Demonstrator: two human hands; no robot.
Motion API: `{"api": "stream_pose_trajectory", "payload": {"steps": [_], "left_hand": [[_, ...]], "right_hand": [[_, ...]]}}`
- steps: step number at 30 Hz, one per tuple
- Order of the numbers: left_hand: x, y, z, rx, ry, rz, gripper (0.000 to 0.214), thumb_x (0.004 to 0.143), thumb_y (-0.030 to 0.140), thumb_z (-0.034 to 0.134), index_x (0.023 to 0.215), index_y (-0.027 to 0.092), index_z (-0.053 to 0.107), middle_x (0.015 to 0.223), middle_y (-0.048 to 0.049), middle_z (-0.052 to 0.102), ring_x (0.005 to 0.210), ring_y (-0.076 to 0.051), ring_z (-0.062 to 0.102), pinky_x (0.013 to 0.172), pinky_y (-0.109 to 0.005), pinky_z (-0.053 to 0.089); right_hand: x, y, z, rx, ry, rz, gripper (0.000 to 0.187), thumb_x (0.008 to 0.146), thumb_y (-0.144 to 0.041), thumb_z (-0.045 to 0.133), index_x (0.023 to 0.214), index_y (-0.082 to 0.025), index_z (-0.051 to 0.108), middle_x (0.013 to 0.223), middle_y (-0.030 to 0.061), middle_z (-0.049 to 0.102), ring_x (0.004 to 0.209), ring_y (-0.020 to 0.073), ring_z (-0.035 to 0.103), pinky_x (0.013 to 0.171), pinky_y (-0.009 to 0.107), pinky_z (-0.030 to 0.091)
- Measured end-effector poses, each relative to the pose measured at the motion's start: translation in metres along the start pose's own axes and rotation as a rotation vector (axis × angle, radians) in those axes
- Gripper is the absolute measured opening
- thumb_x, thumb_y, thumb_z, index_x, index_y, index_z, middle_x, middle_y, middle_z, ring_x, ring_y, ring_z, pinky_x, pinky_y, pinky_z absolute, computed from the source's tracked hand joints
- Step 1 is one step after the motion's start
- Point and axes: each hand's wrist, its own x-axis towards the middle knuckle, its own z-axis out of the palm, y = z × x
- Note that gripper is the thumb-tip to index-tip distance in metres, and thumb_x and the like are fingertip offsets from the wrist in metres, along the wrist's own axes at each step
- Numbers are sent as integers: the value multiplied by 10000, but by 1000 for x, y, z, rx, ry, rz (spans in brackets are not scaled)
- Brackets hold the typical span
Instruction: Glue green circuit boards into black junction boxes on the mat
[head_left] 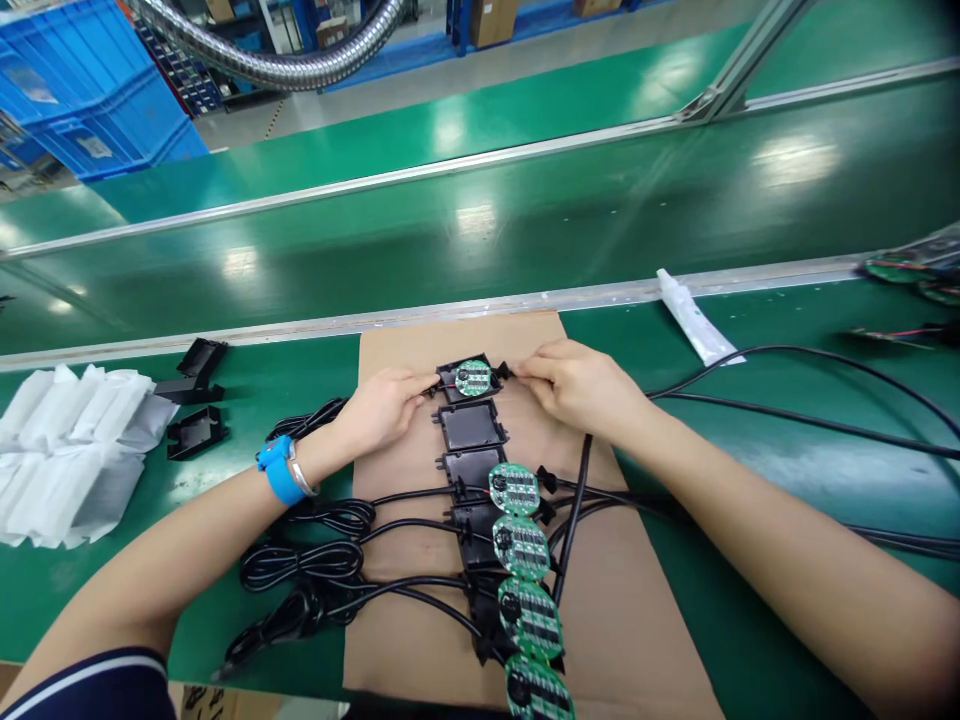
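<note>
A round green circuit board (473, 378) lies over the farthest small black plastic case (448, 378) in a column of such cases. My left hand (386, 408), wearing a blue wristband, pinches at the left end of this case, where a cable enters; the fingers hide most of that cable. On the other side, my right hand (574, 385) has thumb and fingers closed on a black cable, just behind its flared black end (503, 371). Just nearer is a black case (472, 427) without a board. Closer still, several round boards (521, 547) overlap the right side of more cases.
Cardboard (405, 540) lies under the cases on the green bench. Coiled black cables (304, 565) sit left; long cables run right. White wrapped packets (71, 450) and loose black cases (196, 432) are far left. A white tube (694, 318) lies beyond my right hand.
</note>
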Motion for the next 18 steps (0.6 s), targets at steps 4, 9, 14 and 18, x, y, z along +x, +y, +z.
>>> {"api": "stream_pose_trajectory", "payload": {"steps": [4, 9, 14, 18], "left_hand": [[-15, 25, -12, 51, 62, -6, 321, 938, 181, 514, 1228, 144, 647, 1117, -132, 679, 1033, -253, 638, 927, -424, 517], [-47, 54, -16, -254, -210, 4, 155, 899, 314, 647, 952, 168, 655, 910, -41, 713, 837, -188, 660, 760, -300, 512], [-50, 57, -13, -340, -231, -43, 74, 925, 225, 592, 878, 184, 633, 781, 11, 678, 671, -123, 601, 641, -232, 439], [-43, 50, -20, -259, -31, -98, 144, 949, 259, 528, 865, 180, 615, 726, 15, 630, 582, -112, 525, 579, -234, 396]], "right_hand": [[-16, -28, -26, 75, 19, -58, 297, 963, -252, 463, 887, -145, 730, 835, 108, 678, 814, 222, 576, 796, 367, 470], [-38, -65, -45, 376, -343, -79, 306, 891, -445, 601, 744, -177, 610, 769, 68, 607, 807, 215, 548, 734, 344, 433], [-45, -65, -40, 538, -315, -50, 288, 916, -381, 577, 715, -186, 508, 802, 45, 555, 760, 164, 526, 664, 282, 409], [-41, -46, -45, 641, -350, 108, 367, 818, -505, 715, 980, -211, 565, 889, 23, 633, 716, 140, 573, 612, 250, 429]]}}
